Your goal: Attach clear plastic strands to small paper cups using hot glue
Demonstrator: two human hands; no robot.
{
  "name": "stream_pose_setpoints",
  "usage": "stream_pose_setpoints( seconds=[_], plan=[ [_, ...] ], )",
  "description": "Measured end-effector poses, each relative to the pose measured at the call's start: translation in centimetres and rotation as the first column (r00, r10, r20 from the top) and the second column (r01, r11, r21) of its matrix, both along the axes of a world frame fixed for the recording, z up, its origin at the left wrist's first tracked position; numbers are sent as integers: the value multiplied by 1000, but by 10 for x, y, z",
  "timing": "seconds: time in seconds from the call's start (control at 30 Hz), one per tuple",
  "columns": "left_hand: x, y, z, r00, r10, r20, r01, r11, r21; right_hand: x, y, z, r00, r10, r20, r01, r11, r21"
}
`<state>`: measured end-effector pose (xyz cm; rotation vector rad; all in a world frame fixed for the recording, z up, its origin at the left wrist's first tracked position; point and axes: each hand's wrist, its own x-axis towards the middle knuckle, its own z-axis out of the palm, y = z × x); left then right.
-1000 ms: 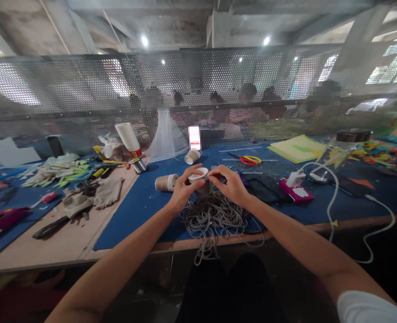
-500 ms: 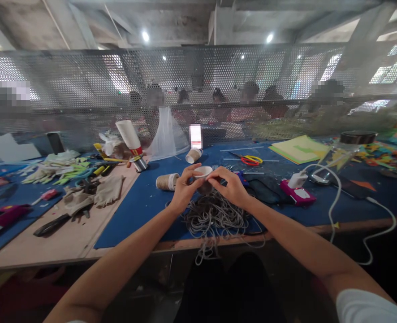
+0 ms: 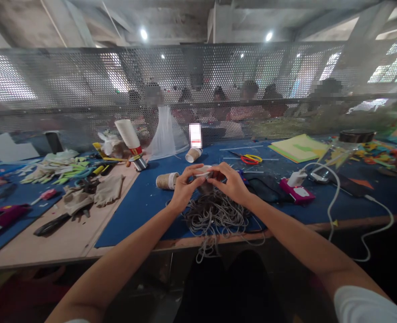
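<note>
Between my hands, above a heap of grey cord (image 3: 217,214), is a paper cup (image 3: 205,170) with a white rim. My left hand (image 3: 186,187) grips the cup's left side, thumb and fingers at the rim. My right hand (image 3: 230,184) pinches the rim from the right, and its fingers hide part of the cup. The cup's lower part is dark and mostly covered by my fingers. Left of my left hand lies a cord-wrapped cup (image 3: 166,181) on its side. Beyond my hands rests another wrapped cup (image 3: 193,155), tipped toward me.
Scissors (image 3: 250,159) with red and yellow handles lie beyond my right hand. A pink power socket (image 3: 296,193) with a plugged-in charger sits right. Stacked paper cups (image 3: 127,134) lean at back left, near gloves (image 3: 108,190). A perforated screen (image 3: 198,76) spans the back, with people behind.
The cup has tilted, so its opening shows less. My right fingers have come further over the rim, and my left hand has stayed nearly in place.
</note>
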<state>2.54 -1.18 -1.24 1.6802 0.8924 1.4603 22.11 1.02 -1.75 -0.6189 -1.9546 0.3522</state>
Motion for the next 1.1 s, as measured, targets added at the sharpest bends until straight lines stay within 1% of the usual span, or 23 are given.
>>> stream_pose_setpoints(
  seconds=[0.13,0.33,0.5,0.6,0.73,0.9,1.1],
  plan=[
    [0,0,0,999,-21,24,21,1000,12,-1,0,-2,1000,-23,16,23,999,28],
    [-1,1,0,998,-51,30,51,999,0,-1,0,-1,1000,-23,-2,23,1000,21],
    [-1,4,-2,999,-20,43,20,1000,3,-2,-2,0,1000,-18,24,17,999,43],
    [0,4,-3,998,-14,60,14,1000,-11,-3,-3,0,998,-63,8,63,997,42],
    [0,4,-3,997,-16,72,17,1000,-24,-3,-5,-1,990,-138,28,134,985,109],
    [1,3,-1,999,-18,36,17,1000,5,-2,-6,0,984,-168,61,155,972,177],
    [3,1,0,999,5,39,-5,1000,1,-2,-6,0,980,-182,78,162,964,213]
  ],
)
